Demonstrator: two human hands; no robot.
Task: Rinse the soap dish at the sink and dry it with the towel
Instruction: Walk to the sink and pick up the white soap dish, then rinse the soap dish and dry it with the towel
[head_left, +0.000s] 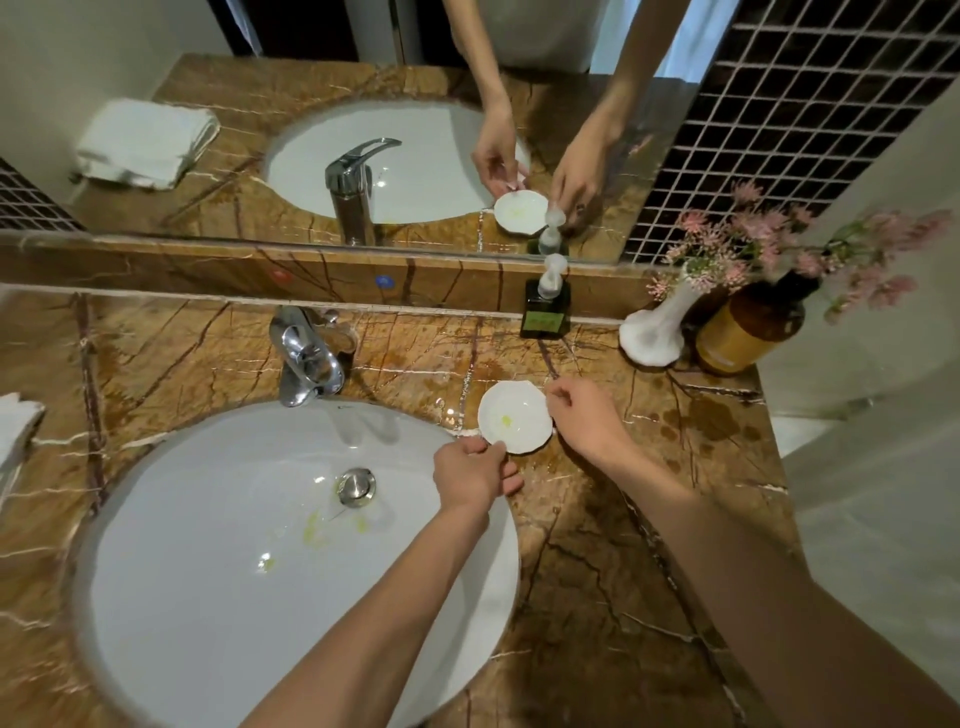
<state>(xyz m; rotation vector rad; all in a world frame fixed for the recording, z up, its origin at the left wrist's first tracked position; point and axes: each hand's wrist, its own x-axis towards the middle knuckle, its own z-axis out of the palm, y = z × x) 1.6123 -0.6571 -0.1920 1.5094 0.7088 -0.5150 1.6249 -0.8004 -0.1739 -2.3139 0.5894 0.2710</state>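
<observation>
I see the soap dish (514, 417) on the brown bench (597, 545), just right of the sink (208, 571) rim and in front of the soap bottle (544, 306). My left hand (475, 475) pinches its near edge in a narrow grip, and my right hand (584, 415) pinches its far right edge likewise, so the dish lies between both. A yellowish smear marks its centre, and the towel (15, 431) lies far left.
</observation>
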